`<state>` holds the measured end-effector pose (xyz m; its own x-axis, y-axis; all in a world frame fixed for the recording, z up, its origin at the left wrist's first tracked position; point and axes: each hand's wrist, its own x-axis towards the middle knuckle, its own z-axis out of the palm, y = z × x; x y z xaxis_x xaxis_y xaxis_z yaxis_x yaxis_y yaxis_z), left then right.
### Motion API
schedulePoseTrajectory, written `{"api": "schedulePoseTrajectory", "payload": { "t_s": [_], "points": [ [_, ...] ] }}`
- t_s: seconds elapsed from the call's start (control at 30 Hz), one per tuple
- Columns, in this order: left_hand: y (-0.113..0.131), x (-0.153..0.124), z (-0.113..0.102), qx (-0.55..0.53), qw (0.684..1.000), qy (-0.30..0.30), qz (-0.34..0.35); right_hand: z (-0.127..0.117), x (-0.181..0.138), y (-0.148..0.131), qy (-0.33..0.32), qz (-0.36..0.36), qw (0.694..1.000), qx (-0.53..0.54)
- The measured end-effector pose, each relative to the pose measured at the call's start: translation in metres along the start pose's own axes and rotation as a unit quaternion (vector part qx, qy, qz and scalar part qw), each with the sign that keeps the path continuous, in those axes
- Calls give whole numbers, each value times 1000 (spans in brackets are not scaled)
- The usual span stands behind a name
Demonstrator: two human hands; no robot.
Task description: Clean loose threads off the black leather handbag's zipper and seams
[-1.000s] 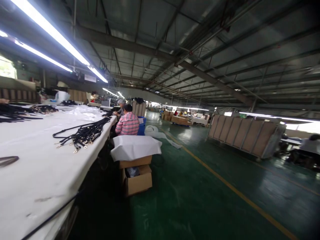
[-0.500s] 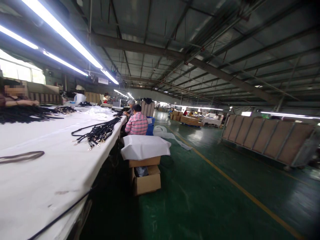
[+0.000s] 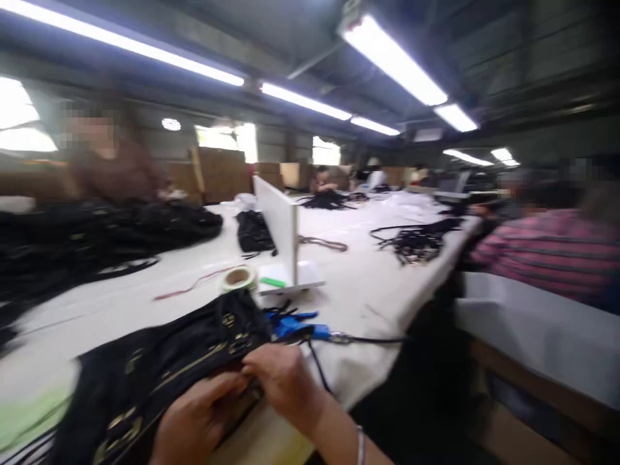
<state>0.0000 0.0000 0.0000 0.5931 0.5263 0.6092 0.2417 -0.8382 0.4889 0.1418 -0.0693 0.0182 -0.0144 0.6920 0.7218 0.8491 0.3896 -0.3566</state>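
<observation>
Both hands are at work on the black bag [image 3: 165,361], which lies at the near end of the tabletop [image 3: 351,278]; the step looks like close finger work along its near edge. The left hand [image 3: 198,413] is curled around that edge, and the right hand [image 3: 285,384] has thumb and fingers pinched on it beside the left, though blur hides the exact spot. The next move seems to call for steadying the edge with one hand while the other works. Half a second ago neither hand nor bag was in view; now the view takes in both, while the strap bundle [image 3: 414,240] still lies by the tabletop's right edge.
</observation>
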Motion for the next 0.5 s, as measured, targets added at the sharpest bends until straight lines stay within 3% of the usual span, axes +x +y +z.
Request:
{"api": "schedulePoseTrajectory", "payload": {
  "t_s": [0.1,0.27,0.5],
  "points": [
    [-8,-11,-24,13,997,-34,-68,12,7,4,62,29,991,117],
    [11,-8,-32,-51,982,-10,-183,6,11,4,44,29,982,180],
    [21,-20,-42,-59,973,8,-224,22,-3,6,4,-9,979,204]
  ]
}}
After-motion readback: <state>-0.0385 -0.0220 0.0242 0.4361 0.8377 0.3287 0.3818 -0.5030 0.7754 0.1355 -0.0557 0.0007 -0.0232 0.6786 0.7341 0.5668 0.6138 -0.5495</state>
